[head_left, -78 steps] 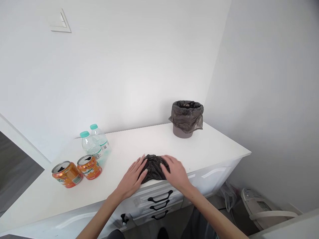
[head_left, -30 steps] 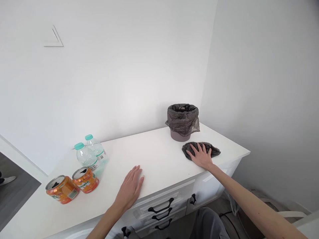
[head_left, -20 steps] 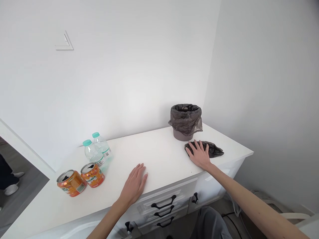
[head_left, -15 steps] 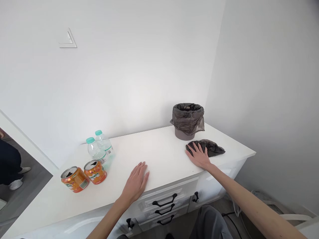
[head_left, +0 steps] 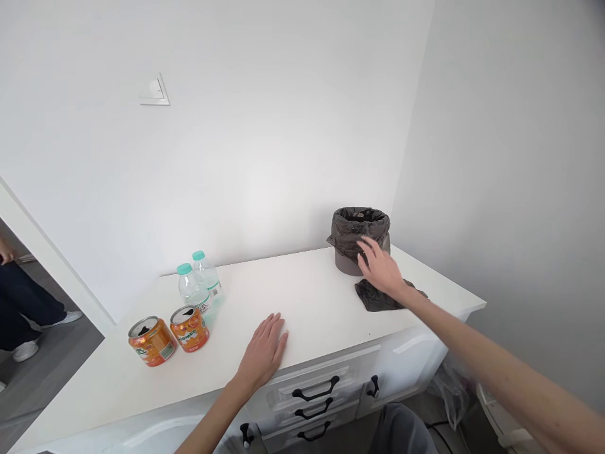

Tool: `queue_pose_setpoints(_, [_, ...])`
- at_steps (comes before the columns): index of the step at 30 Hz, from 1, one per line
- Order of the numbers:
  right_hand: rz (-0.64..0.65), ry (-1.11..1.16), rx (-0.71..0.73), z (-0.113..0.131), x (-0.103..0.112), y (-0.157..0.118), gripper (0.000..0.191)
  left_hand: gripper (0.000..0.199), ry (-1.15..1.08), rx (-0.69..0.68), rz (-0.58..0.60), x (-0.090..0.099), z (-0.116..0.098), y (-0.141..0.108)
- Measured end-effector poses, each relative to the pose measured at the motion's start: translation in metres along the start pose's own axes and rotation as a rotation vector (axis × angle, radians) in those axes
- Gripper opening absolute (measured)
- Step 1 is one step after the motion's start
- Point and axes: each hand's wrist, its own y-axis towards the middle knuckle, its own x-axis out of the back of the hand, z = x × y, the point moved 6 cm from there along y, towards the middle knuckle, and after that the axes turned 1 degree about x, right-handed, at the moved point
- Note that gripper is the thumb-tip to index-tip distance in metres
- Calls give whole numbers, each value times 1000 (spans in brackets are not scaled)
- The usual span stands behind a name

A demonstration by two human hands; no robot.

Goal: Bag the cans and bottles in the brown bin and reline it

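Observation:
My left hand (head_left: 263, 348) lies flat near the front edge of the white cabinet top (head_left: 293, 284), holding nothing. Over a loose black plastic bag (head_left: 378, 299) hovers my right hand (head_left: 380, 268), its fingers apart and nothing in them. Part of that bag is hidden behind my right hand and forearm. Just beyond my right fingertips stands a small trash bin (head_left: 347, 263), lined with a black bag folded down over its rim. Left of my left hand are two opened orange soda cans (head_left: 152, 343) (head_left: 190, 330), with two clear bottles (head_left: 191, 290) (head_left: 207, 274) with teal caps behind them.
White walls meet in a corner behind the cabinet. Drawers with black handles (head_left: 316, 389) form its front. Another person's legs (head_left: 28, 309) show through a doorway at left. A clear plastic bag (head_left: 449, 394) lies low at right.
My right hand has lifted off the loose black bag and moved up toward the bin. The bag looks flatter now. My left hand rests as before, and the view has shifted slightly.

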Motion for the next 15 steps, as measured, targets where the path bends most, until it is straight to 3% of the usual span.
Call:
queue_pose_setpoints(3, [52,-20,-32,-9,22,53,61,48,2,11,-11,-1,0,-3])
queue_pose_setpoints(7, [307,-35,-279,-35,8,93,63,47,-4,14,-36,0,-3,-9])
queue_pose_setpoints(15, [359,-22,-341,-26,-7,97,52,45,-8,30,-61,-5,-2,-16])
